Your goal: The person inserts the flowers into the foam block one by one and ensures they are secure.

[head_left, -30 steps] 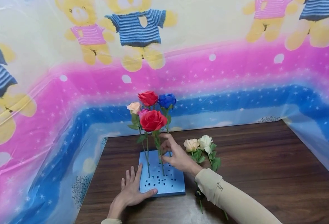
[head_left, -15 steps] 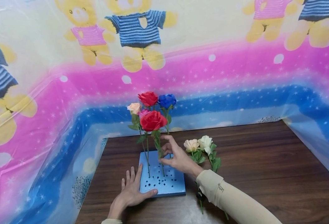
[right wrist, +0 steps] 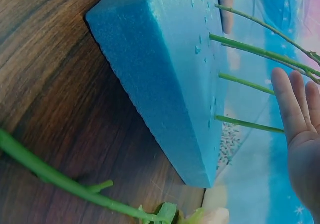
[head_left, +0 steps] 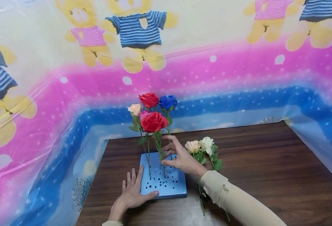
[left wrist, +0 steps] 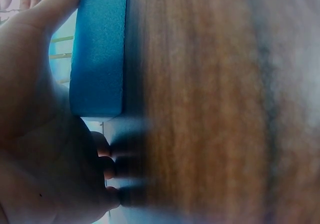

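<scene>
A blue foam block (head_left: 166, 185) with several holes lies on the wooden table (head_left: 256, 163). Several roses stand in it: a red one in front (head_left: 153, 121), a red one behind (head_left: 149, 99), a blue one (head_left: 168, 101) and a peach one (head_left: 135, 109). My left hand (head_left: 130, 193) lies flat on the table, its thumb against the block's front edge (left wrist: 97, 54). My right hand (head_left: 178, 157) hovers beside the stems (right wrist: 245, 47) with fingers (right wrist: 292, 104) straight, holding nothing.
A cream rose (head_left: 192, 146) and a white rose (head_left: 206, 142) lie on the table right of the block, their stems (right wrist: 50, 176) running under my right forearm. A printed plastic sheet (head_left: 70, 94) walls the table at the back and both sides.
My right hand's fingers have spread away from the front red rose's stem and the forearm has shifted slightly. The left hand has stayed put.
</scene>
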Motion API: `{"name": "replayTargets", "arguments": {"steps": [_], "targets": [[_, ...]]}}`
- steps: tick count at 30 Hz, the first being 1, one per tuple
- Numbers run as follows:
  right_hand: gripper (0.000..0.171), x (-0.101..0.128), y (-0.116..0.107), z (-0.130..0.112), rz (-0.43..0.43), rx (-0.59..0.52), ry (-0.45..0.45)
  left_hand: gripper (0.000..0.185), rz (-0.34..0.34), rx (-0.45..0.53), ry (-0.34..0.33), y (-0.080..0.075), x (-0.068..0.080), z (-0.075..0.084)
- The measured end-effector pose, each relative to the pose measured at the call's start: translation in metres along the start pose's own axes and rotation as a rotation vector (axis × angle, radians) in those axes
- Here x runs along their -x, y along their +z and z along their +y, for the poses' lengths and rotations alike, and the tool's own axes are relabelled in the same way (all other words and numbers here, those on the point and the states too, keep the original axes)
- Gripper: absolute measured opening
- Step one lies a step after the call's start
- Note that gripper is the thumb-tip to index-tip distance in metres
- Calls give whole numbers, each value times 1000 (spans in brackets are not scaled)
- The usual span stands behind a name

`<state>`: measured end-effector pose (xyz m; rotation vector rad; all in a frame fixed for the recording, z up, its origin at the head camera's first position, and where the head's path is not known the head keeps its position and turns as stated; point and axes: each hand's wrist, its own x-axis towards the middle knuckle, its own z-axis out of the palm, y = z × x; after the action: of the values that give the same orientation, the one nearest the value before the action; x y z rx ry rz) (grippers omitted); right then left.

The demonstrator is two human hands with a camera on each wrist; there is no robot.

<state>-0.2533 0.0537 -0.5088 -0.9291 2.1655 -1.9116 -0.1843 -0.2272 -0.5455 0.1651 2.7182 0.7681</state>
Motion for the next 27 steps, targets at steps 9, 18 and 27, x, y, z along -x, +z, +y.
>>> {"name": "replayTargets", "arguments": {"steps": [9, 18, 27], "targets": [[90, 7, -10, -4, -6, -33, 8, 133, -8, 7, -5, 0, 0, 1], [90, 19, -31, -10, 29, 2, -12, 135, -5, -5, -14, 2, 0, 1], [96, 37, -64, -21, 105, -20, 1, 135, -7, 3, 0, 3, 0, 0]]}}
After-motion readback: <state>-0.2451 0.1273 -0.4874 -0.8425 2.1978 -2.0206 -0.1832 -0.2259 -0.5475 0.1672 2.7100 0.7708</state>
